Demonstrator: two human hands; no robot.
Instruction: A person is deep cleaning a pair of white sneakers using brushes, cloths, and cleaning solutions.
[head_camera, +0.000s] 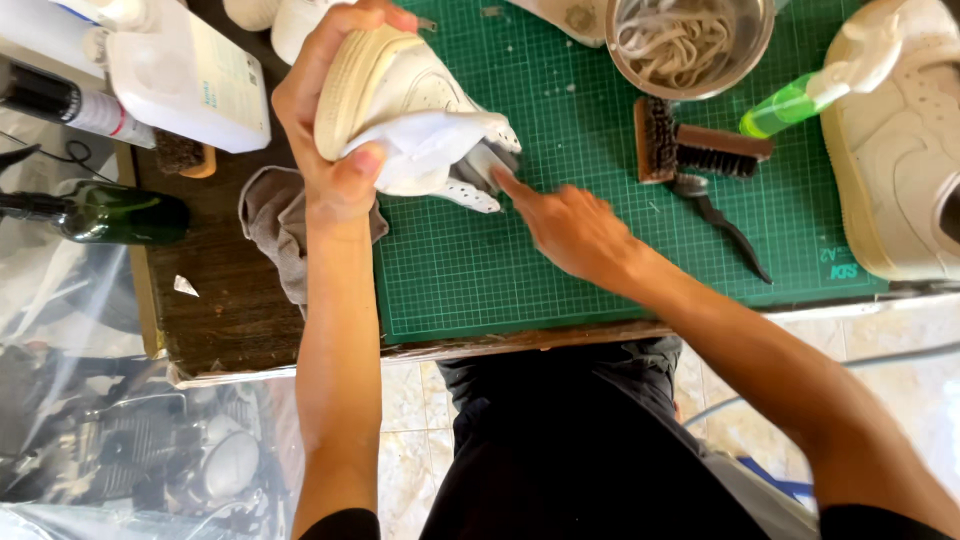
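White leather sneaker (400, 90), cream ribbed sole upward, is clasped with a soft white cloth (425, 150) in the left grip (335, 130) above the gridded green cutting mat (560, 250). Right grip (570, 225) is loosened, forefinger pressed to the laces. Bristle brushes (690, 145) are laid nearby.

The second white sneaker (900, 150) beside the green cutting mat (600, 240) runs off the right edge. The wad of white cloth (425, 150) covers the held sneaker's (400, 80) side. The metal bowl (690, 45) above the mat is cropped at its top.
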